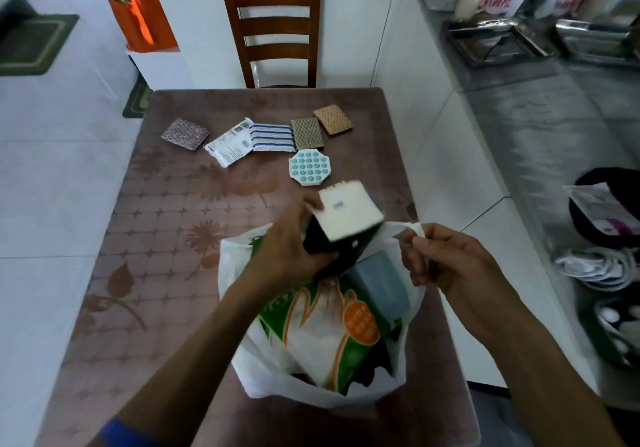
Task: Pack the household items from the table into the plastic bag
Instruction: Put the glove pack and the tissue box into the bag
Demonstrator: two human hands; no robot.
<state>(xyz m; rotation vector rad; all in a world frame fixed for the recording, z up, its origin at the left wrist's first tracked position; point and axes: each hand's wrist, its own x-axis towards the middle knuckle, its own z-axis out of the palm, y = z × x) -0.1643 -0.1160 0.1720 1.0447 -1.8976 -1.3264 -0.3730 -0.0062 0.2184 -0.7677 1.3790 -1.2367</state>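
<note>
— On the near half of the brown patterned table (166,239), what sits there?

— A white plastic bag (311,391), mouth open, already holding a green-and-orange printed packet (332,325) and a grey-blue box (381,287) beside it.

— And the hands?

— The left hand (287,249) is clasped around a black box with a white face (346,218), holding it tilted just above the bag's far rim. The right hand (446,259) pinches the bag's handle (412,230) on the right side, pulling the mouth wide.

— What else lies around?

— Farther up the table, well apart from the bag, lie a glittery purple pad (185,134), a white printed pouch (230,145), a blue-striped cloth (272,137) touching it, a tan woven pad (307,133), and an orange-brown pad (333,119) just beside that. An octagonal white piece with teal dots (311,167) sits nearest the raised box.

— Anything crowding the bag's opening?

— The grey-blue box stands directly under the black one, and the packet fills much of the middle.

— Beyond the table?

— A wooden chair (273,27) at the far edge and an orange bag (142,21) to the left.
</note>
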